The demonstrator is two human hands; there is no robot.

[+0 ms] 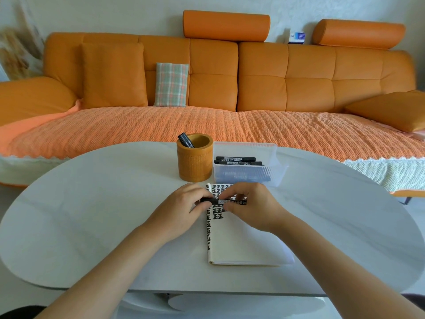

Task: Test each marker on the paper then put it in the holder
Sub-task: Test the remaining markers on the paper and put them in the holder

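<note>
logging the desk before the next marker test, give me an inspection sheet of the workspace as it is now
surface: white oval table
job's things: black marker held level over the paper, an open pad with rows of black test marks; wooden holder with one stored marker leaning in it; clear bin beside the holder, with spare markers in it
clutter: nothing seen
grippers: left hand pinches the marker's left end; right hand pinches its barrel
cables: nothing seen
surroundings: orange sofa behind the table, plaid cushion on it
</note>
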